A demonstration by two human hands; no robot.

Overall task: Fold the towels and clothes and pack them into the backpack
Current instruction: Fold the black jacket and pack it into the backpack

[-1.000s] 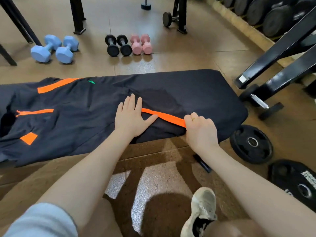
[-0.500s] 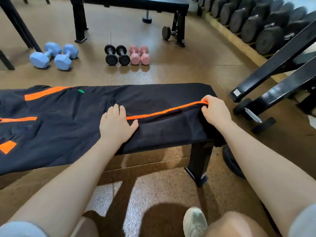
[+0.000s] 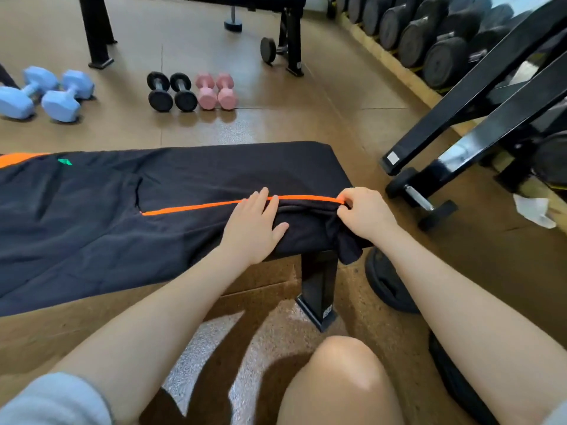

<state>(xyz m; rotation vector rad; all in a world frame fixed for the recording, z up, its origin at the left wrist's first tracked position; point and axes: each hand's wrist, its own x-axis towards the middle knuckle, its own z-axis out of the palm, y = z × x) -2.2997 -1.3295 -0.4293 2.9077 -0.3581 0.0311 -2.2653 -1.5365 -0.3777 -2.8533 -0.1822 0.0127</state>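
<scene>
One garment was all that showed of the job — dark trousers (image 3: pixel 107 216) with an orange stripe (image 3: pixel 214 204), spread lengthwise along a black bench (image 3: pixel 306 154) and hanging over its near edge. The left hand (image 3: pixel 250 228) lay flat on the cloth, fingers straight and pressing it down beside the stripe, not far from the bench's right end. The right hand (image 3: pixel 363 214) pinched the bunched end of the trousers at the bench's right edge, near its front corner, thumb and fingers closed on the fabric where the stripe ended; a loose fold drooped below that corner. By my reading the task was at an early stage: the trousers were being pulled straight along the seam, and no finished fold could be seen. No towels, no other clothes and no backpack were in view — so folding and all the packing seemed to be left. As for writing, little could be read. A small green mark (image 3: pixel 65 161) sat on the cloth near the bench's far edge, its shape too small to make out as a brand. A pale sticker (image 3: pixel 393 157) on the foot of a black frame (image 3: pixel 478 96) to the right and another on the bench leg (image 3: pixel 319 286) carried print too fine to read.
</scene>
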